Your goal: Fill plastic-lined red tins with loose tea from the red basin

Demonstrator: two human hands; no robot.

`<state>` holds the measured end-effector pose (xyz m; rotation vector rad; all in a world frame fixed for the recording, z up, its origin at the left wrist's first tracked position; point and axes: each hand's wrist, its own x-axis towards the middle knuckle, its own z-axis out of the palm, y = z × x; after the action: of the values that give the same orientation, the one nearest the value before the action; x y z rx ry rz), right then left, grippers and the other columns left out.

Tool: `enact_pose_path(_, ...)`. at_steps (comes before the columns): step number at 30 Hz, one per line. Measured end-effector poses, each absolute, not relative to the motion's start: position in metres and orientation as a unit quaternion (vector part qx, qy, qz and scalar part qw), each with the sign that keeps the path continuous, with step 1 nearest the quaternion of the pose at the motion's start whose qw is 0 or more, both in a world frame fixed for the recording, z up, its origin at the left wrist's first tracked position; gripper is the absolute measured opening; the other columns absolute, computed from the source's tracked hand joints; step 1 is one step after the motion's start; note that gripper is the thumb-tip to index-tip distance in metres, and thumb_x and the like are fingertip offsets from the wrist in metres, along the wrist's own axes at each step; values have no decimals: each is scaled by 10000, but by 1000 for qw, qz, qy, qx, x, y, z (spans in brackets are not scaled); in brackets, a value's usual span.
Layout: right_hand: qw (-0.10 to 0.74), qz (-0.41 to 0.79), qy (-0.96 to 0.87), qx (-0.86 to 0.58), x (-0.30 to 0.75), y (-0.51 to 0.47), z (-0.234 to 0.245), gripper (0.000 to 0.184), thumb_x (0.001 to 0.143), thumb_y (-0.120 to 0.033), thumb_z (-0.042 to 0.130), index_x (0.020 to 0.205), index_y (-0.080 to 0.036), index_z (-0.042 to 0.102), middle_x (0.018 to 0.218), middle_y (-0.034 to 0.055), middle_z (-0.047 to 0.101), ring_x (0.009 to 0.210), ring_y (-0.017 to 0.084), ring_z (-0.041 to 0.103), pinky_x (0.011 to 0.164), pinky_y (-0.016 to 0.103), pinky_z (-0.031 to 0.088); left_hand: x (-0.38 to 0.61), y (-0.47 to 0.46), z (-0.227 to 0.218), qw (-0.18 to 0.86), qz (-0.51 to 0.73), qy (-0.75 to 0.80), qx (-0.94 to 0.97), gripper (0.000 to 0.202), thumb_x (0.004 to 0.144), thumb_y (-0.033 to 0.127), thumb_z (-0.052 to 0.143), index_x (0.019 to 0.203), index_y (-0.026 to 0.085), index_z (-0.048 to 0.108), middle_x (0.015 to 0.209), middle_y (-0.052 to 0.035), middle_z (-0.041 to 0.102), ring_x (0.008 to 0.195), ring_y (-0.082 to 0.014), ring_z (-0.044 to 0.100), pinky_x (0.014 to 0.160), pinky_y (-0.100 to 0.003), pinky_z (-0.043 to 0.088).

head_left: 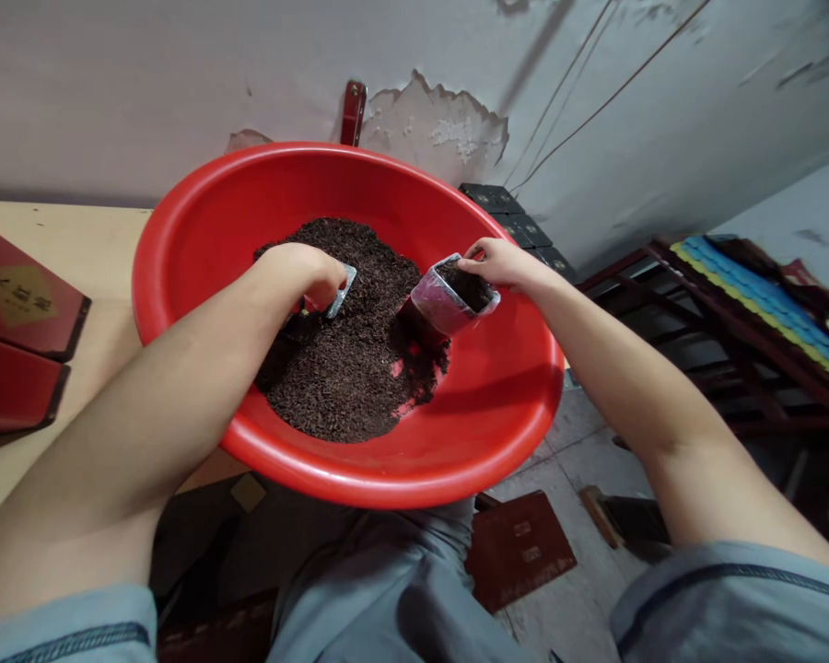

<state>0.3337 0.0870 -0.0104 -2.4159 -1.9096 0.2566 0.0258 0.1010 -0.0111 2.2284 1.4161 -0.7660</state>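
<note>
Right grip [501,262] clamped on pouch [442,306] rim, left grip [308,274] closed round scoop [344,287] in tea [345,368]; I'd hold pouch mouth-up over basin [387,481].

Desk [75,249]: pale wood, set against the wall [180,83]. Two red boxes [20,304] are stacked at the desk's left end. Above the desk, the wall shows a peeled patch [449,124] and thin cables [594,101]. Right of the desk: dark boxes [511,216] and a wooden rack [732,322] bearing a blue mat [766,285]. Below the desk, a brown box [518,548] lies on the floor [566,433].

Filled pouch [446,304] over red basin [497,405]
</note>
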Motion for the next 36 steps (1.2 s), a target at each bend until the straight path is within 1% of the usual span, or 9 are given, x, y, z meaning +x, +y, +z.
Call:
enact_pose_path(6,143,165,-608,-764,341,82,-16,241,963,-273,664,1169,-156,712,1033,107,726,698,153,593,553,258,485,24,111,-21,223,-254,479,810,845,749,258,781,1563,301,559,1277,-163,754,973,-382,746,788,-441,621)
enact_pose_path(11,237,190,-586,-751,338,77,-16,139,1002,-264,618,1039,-167,712,998,84,736,812,168,666,698,266,538,23,113,-24,223,-270,485,801,853,741,236,750,1564,337,551,1266,-134,751,921,-321,739,759,-384,608)
enact_pose_path(15,319,287,-541,-724,333,68,-8,354,1080,-462,503,1041,-167,695,1044,121,751,925,198,725,777,292,581,24,113,-24,224,-263,487,802,867,744,176,714,1580,321,532,1262,-149,748,852,-290,740,741,-372,605)
enact_pose_path(19,349,333,-519,-706,334,61,-4,604,1019,-706,463,1079,-149,688,1018,181,766,1020,283,749,815,381,629,25,109,-20,230,-259,488,801,865,743,176,734,1577,297,540,1264,-162,751,834,-293,746,743,-373,608)
enact_pose_path(21,352,308,-535,-704,337,59,-6,568,1007,-675,532,1094,-140,701,1047,193,774,1052,295,753,837,410,640,25,107,-17,228,-257,490,801,856,751,176,727,1580,275,537,1270,-172,750,819,-290,746,736,-371,610)
enact_pose_path(23,360,272,-560,-695,342,57,-11,413,1012,-522,619,1100,-133,730,1099,180,782,1069,277,757,867,410,642,26,105,-15,223,-256,490,803,850,759,170,711,1583,271,531,1274,-170,750,811,-282,744,730,-362,609)
enact_pose_path(26,331,183,-616,-690,348,54,-19,217,942,-287,678,1073,-154,790,1101,119,804,1078,266,760,923,415,634,26,105,-16,222,-255,489,804,858,757,165,703,1588,282,523,1281,-162,751,813,-274,743,721,-349,609)
enact_pose_path(30,230,63,-719,-653,351,51,-26,319,917,-179,572,1101,-219,829,1180,60,808,1177,267,736,1109,448,550,25,109,-20,227,-258,482,806,907,738,170,710,1608,302,491,1256,-157,762,822,-282,745,702,-347,615)
enact_pose_path(36,101,44,-827,-551,361,43,-47,543,1026,-357,474,1522,-175,596,1645,118,471,1540,304,440,1287,520,362,26,108,-22,224,-262,491,800,869,779,248,705,1611,353,477,1279,-122,754,923,-298,735,717,-336,610)
